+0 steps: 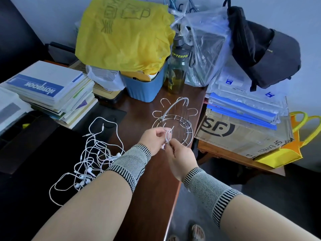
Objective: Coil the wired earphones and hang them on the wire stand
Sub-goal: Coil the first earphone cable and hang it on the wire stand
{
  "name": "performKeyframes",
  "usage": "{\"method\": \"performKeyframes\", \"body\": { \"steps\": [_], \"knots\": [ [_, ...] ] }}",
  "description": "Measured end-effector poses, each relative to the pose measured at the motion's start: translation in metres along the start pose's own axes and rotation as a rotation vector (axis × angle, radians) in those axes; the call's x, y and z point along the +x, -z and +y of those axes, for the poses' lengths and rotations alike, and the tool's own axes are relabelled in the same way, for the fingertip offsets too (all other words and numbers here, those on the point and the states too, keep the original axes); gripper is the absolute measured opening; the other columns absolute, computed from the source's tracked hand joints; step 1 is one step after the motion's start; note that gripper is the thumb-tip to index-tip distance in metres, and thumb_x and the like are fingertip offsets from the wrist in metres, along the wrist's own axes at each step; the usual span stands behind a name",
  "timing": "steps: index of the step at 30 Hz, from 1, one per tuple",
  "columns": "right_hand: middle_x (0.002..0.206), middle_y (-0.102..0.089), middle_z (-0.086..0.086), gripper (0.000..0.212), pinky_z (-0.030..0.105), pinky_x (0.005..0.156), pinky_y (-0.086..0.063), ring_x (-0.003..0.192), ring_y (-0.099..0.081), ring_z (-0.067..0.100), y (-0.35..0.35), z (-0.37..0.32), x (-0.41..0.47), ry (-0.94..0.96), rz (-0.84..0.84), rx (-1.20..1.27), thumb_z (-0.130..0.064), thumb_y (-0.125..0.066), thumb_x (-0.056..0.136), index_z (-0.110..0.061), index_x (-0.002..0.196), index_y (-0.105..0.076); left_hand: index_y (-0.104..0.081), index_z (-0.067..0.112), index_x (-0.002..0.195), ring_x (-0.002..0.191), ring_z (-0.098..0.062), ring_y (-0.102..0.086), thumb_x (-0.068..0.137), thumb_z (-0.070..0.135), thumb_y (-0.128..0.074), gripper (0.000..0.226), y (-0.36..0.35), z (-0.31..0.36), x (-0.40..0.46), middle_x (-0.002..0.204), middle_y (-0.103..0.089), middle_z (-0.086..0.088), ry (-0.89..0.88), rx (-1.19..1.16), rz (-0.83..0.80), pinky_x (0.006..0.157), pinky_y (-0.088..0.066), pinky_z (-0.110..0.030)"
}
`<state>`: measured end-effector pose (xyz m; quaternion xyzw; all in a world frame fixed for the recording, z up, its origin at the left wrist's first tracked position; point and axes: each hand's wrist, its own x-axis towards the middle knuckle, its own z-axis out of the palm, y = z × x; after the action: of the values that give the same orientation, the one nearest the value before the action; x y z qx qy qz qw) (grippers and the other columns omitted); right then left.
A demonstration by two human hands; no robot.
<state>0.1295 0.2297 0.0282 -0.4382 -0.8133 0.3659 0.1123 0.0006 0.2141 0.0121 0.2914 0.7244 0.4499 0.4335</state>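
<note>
white earphone coil (168, 134) pinched between left hand (153, 138) and right hand (180, 153) grips, just before wire stand (175, 117)

Bare forearms enter from the lower frame. Each wrist wears a grey knitted wrist band (129, 165) with black striped edges; 2 sandalled feet (197, 232) show below.

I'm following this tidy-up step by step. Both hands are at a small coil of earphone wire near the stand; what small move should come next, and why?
Probably lift the coil forward and slip it over one of the hooks on the stand. The left hand and right hand both pinch a small wound loop just in front of the stand, whose hooks look bare. A tangled pile of earphones waits on the table.
</note>
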Motion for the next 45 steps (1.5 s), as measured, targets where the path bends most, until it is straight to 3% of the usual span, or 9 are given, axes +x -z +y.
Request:
{"method": "performKeyframes", "body": {
  "steps": [3,7,12,17,22,28,33,39,45],
  "knots": [
    [0.058,-0.045,-0.006,0.024,0.031,0.060,-0.032,0.063,-0.051,0.026,0.000,-0.001,0.001,0.086,0.026,-0.042,-0.033,-0.038,0.101,-0.027,0.078,-0.038,-0.071,0.036,0.089,0.086,-0.021,-0.064,0.090,0.012,-0.067,0.024,-0.002,0.002,0.003,0.101,-0.074,-0.010,-0.022,-0.121,-0.036,0.076,-0.055,-0.031],
    [0.063,-0.046,-0.005,0.023,0.031,0.061,-0.030,0.072,-0.058,0.032,0.001,-0.001,0.003,0.169,0.018,-0.151,-0.030,-0.036,0.101,-0.014,0.109,-0.050,-0.070,0.025,0.091,0.082,-0.023,-0.054,0.093,-0.001,-0.057,0.029,-0.008,0.003,0.005,0.093,-0.064,-0.014,-0.007,-0.263,-0.087,0.070,-0.049,-0.027],
    [0.060,-0.043,-0.005,0.022,0.033,0.059,-0.033,0.061,-0.047,0.025,-0.003,0.006,-0.002,0.184,0.024,-0.141,-0.031,-0.036,0.101,-0.019,0.083,-0.038,-0.071,0.019,0.088,0.071,-0.015,-0.055,0.088,0.007,-0.068,0.013,-0.008,0.002,0.002,0.084,-0.066,-0.006,-0.063,-0.190,0.020,0.060,-0.048,-0.016],
    [0.063,-0.050,-0.001,0.024,0.036,0.061,-0.041,0.065,-0.054,0.029,-0.006,0.016,-0.001,0.155,0.061,-0.098,-0.032,-0.041,0.100,-0.017,0.082,-0.044,-0.072,0.014,0.083,0.049,0.005,-0.053,0.087,0.015,-0.070,0.005,-0.008,-0.006,0.001,0.062,-0.062,0.006,-0.205,0.039,0.240,0.053,-0.041,-0.007],
    [0.065,-0.055,-0.001,0.021,0.035,0.062,-0.044,0.067,-0.058,0.028,-0.003,0.034,0.006,0.114,0.132,-0.052,-0.034,-0.045,0.098,-0.017,0.091,-0.054,-0.059,0.013,0.088,0.050,-0.011,-0.058,0.093,0.010,-0.057,0.006,-0.011,-0.011,0.003,0.062,-0.063,0.001,-0.245,0.029,0.364,0.047,-0.047,-0.022],
    [0.073,-0.062,-0.001,0.021,0.032,0.068,-0.048,0.074,-0.063,0.027,-0.002,0.047,0.012,0.120,0.160,0.031,-0.033,-0.045,0.096,-0.024,0.112,-0.054,-0.054,0.027,0.115,0.044,-0.004,-0.050,0.093,0.019,-0.057,0.023,-0.016,-0.017,0.009,0.061,-0.056,0.001,-0.211,0.054,0.323,0.051,-0.043,-0.023],
    [0.084,-0.069,0.002,0.027,0.032,0.074,-0.050,0.081,-0.064,0.025,-0.004,0.054,0.018,0.135,0.154,0.091,-0.035,-0.042,0.097,-0.028,0.120,-0.053,-0.058,0.028,0.112,0.056,-0.013,-0.052,0.090,0.027,-0.064,0.022,-0.015,-0.021,0.016,0.072,-0.059,0.001,-0.215,0.129,0.332,0.060,-0.044,-0.029],
    [0.102,-0.071,0.000,0.038,0.033,0.088,-0.049,0.095,-0.064,0.021,-0.015,0.067,0.018,0.201,0.152,0.130,-0.033,-0.041,0.097,-0.027,0.134,-0.047,-0.062,0.022,0.103,0.049,-0.009,-0.048,0.087,0.027,-0.068,0.017,-0.022,-0.038,0.012,0.066,-0.056,0.004,-0.258,0.048,0.377,0.056,-0.040,-0.025],
    [0.073,-0.061,-0.006,0.022,0.028,0.071,-0.042,0.075,-0.057,0.019,-0.021,0.077,0.000,0.326,0.174,0.132,-0.031,-0.040,0.098,-0.024,0.110,-0.056,-0.060,0.028,0.094,0.056,-0.012,-0.051,0.084,0.032,-0.068,0.014,-0.031,-0.066,-0.010,0.081,-0.065,-0.003,-0.345,-0.024,0.442,0.059,-0.043,-0.030]
  ]
}}
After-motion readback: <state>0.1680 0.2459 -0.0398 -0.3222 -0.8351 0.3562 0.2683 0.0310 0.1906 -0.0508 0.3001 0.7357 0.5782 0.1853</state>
